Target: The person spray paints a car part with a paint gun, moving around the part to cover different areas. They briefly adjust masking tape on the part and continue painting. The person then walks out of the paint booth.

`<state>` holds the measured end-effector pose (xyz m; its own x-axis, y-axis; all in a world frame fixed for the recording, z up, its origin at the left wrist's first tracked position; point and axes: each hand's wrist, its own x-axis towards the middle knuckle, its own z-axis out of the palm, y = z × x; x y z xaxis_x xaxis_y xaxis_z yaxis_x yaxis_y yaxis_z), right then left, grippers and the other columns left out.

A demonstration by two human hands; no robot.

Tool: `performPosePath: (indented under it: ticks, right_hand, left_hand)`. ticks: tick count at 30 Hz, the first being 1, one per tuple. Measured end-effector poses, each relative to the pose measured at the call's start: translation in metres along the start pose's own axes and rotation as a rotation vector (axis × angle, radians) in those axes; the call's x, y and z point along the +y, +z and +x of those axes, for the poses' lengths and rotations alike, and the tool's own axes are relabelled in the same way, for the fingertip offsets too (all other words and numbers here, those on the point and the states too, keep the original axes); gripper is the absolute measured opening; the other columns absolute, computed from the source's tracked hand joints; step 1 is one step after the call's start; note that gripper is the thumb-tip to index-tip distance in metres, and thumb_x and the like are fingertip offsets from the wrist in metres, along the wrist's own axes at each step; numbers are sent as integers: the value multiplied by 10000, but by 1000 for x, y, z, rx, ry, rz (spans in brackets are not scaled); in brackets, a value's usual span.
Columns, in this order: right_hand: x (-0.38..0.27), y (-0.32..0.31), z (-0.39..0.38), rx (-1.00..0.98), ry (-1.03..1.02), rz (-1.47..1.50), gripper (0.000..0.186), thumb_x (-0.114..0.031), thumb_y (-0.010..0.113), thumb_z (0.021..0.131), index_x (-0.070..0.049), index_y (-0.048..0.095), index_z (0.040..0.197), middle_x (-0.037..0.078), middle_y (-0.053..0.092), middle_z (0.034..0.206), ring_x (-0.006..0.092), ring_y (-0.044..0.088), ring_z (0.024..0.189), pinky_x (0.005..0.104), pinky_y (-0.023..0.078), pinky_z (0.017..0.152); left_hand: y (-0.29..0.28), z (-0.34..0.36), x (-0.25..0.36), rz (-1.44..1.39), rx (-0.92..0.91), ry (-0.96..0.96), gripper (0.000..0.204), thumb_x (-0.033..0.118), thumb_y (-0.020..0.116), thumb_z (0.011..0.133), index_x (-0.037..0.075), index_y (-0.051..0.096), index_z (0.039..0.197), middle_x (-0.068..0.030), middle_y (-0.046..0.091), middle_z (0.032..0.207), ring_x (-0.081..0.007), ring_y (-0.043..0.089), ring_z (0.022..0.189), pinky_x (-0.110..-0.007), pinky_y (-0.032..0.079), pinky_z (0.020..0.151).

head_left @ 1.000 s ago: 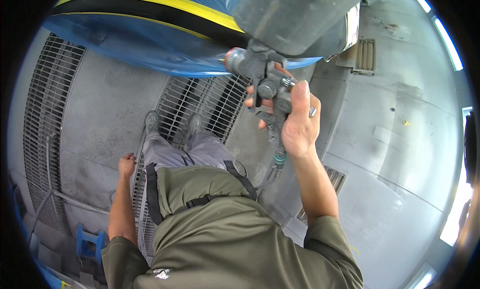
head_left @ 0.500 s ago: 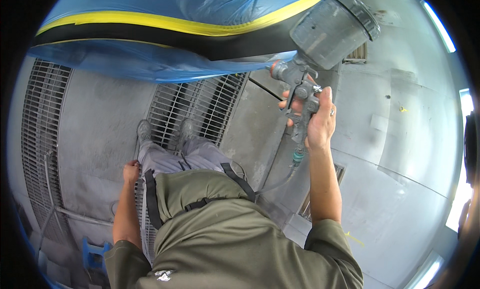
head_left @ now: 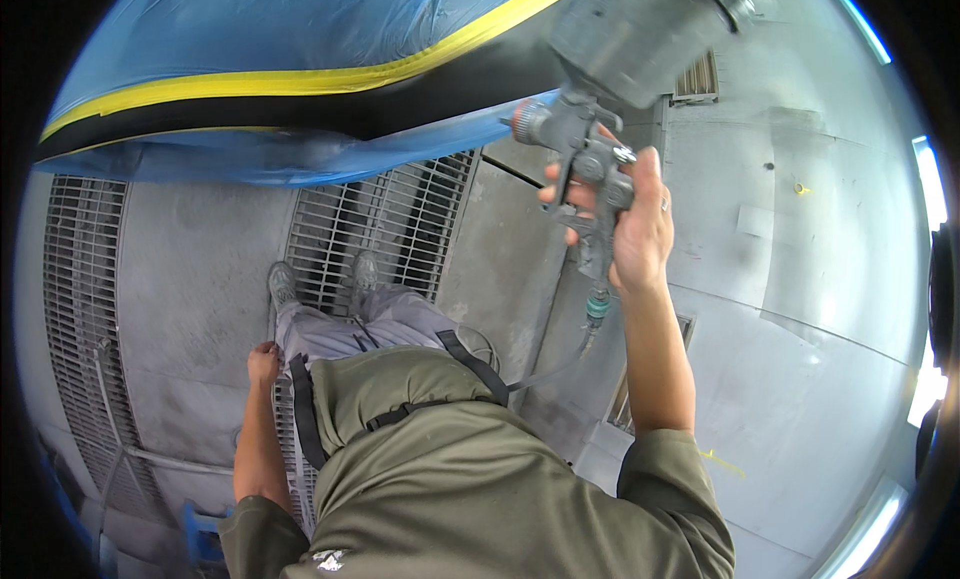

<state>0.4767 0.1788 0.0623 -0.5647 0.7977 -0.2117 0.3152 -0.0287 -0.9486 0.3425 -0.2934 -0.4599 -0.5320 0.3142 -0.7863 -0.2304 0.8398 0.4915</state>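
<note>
Held upright in my right hand point(head_left: 645, 219) is a grey paint spray gun point(head_left: 592, 169), its nozzle towards the left. My fingers wrap round the handle, near the trigger. A large dark cup point(head_left: 645, 39) tops the gun, blurred and partly cut off by the view's upper edge. Below the handle, a green fitting point(head_left: 598, 307) joins an air hose point(head_left: 550, 377). Just left of the nozzle is a black panel point(head_left: 300, 116), edged with yellow tape point(head_left: 300, 82) and blue plastic film point(head_left: 250, 34). My left hand point(head_left: 263, 364) hangs closed beside my thigh; its palm side is hidden.
Floor grates point(head_left: 380, 224) lie under my feet, with another grate point(head_left: 80, 279) farther left. A metal pipe frame point(head_left: 185, 464) and a blue stand point(head_left: 203, 534) are at lower left. Pale booth walls point(head_left: 830, 259) with vents point(head_left: 695, 79) rise on the right.
The spray gun in my right hand has shifted slightly left and up in the view. The taped panel has slid left and tilted as the view turned. My left hand stays low and closed.
</note>
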Motion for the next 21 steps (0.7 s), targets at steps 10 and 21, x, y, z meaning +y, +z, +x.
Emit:
performPosePath:
  ticks: [10,21]
  right_hand:
    - [-3,-32,16,255,75,-63,754,-608,325,1089,19,508,1465,160,734,1018,228,745,847,287,554,519]
    - [-15,-16,22,137,53,6,756,-603,301,1092,22,501,1469,188,734,1059,243,755,872,292,569,517]
  left_hand:
    - [6,9,-5,-16,32,36,325,198,636,926,40,761,1180,-166,773,871,-241,750,756,-374,571,720]
    - [-1,23,-13,0,7,47,336,228,636,915,44,761,1167,-166,773,897,-266,761,837,-388,569,778]
